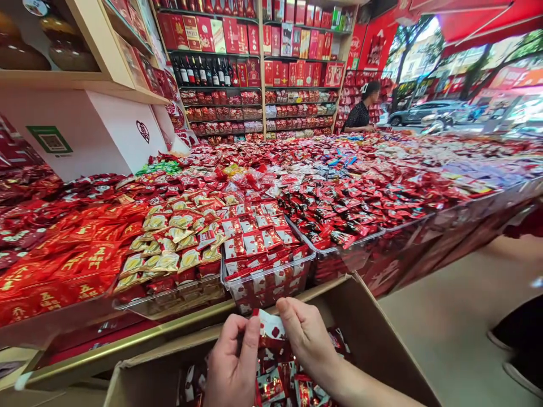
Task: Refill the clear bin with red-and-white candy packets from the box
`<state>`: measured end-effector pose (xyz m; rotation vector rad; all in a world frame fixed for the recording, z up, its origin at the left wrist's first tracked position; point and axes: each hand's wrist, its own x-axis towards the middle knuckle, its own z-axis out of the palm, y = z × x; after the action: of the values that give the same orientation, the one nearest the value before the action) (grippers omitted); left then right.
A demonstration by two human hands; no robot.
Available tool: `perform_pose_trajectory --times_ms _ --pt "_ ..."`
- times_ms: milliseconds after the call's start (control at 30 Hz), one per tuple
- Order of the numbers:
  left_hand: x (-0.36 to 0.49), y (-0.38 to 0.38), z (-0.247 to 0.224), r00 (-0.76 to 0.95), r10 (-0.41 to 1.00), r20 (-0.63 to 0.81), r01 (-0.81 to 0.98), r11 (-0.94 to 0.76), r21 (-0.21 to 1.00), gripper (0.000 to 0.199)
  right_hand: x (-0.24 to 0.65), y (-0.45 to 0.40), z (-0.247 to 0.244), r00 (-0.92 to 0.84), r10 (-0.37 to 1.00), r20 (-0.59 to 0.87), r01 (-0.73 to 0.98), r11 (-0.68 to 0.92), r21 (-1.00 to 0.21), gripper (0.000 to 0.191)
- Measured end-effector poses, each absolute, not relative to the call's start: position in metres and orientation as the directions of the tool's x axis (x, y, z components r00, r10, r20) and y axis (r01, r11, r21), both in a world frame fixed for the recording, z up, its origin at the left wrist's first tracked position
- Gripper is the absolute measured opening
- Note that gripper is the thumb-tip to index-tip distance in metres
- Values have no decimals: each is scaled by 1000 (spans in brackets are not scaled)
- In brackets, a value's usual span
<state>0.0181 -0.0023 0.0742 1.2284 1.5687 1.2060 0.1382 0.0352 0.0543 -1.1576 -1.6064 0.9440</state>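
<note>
Evidently light, the small red-and-white packet (272, 328) is held above the open cardboard box (375, 333), near the front of the clear tub (271, 272). The wrapper looks thin, pliable and somewhat slippery; the contents may be crushable, so the flat ends appear the sound place to grip. Left hand (233, 359): thumb and forefinger pinched on one end. Right hand (309, 334): thumb and fingers closed on the other; its fingertips are hidden.
</note>
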Motion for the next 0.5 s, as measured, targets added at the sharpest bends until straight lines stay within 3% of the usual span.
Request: perform_pose_trajectory --times_ms 167,367,500 --pt "27 -2 76 -274 961 -36 111 69 991 37 138 38 63 -113 952 285 148 300 -943 43" --pt "32 1 76 -246 943 -224 -253 161 954 37 134 41 67 -197 971 136 -87 121 -989 43" --pt "27 2 79 -243 928 -283 -299 206 932 34 137 46 68 -272 958 90 -33 84 -996 45"
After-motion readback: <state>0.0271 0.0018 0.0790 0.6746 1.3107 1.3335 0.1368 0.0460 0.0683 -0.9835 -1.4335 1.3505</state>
